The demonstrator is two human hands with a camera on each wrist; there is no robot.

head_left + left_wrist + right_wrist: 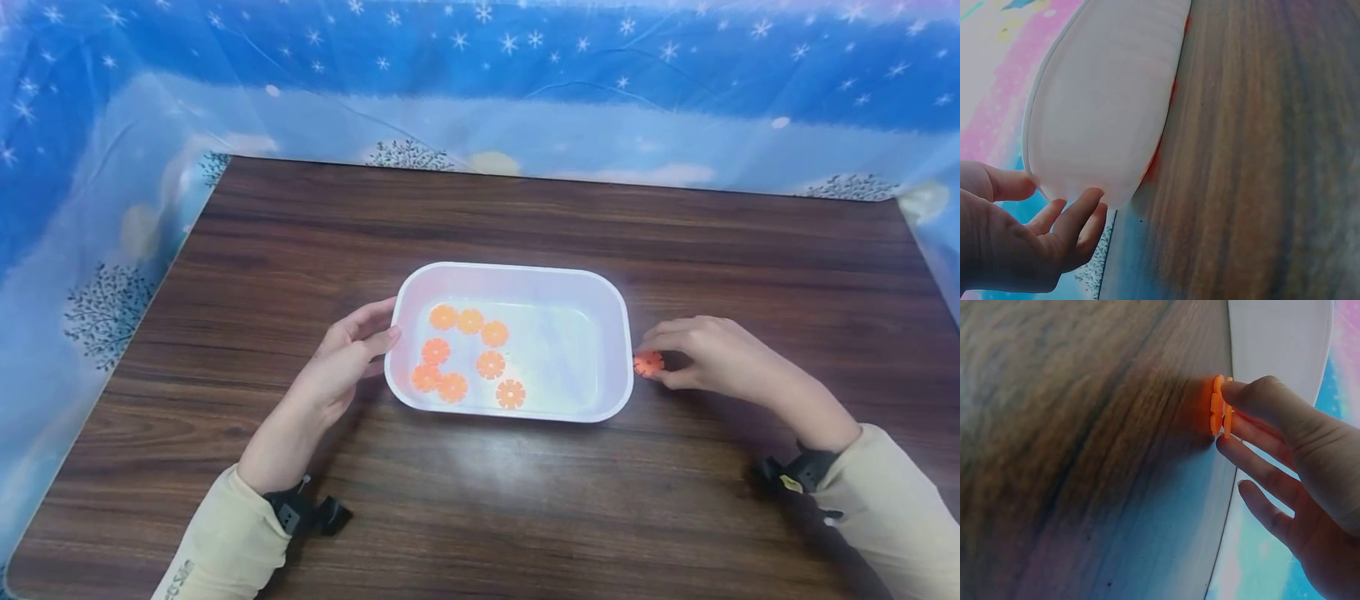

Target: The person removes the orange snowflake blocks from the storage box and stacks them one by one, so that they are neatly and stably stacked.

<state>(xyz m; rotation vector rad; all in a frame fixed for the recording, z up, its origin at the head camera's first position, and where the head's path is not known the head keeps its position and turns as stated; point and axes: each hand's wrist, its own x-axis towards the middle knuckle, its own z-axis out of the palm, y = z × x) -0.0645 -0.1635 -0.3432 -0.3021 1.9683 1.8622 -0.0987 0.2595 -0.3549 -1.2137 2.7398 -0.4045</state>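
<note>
Head view: right hand (pixel 708 354) pinching orange disc (pixel 648 362) beside tub (pixel 517 279).

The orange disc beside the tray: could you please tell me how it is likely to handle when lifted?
The orange disc looks thin and flat, so probably light and stiff. Its notched rim should give the right hand some grip. Lying flat on the table, it seems unlikely to roll.

A staged tabletop booth: dark wood-grain surface (pixel 525 500) walled by a blue snowflake-printed plastic sheet (pixel 525 75).
</note>
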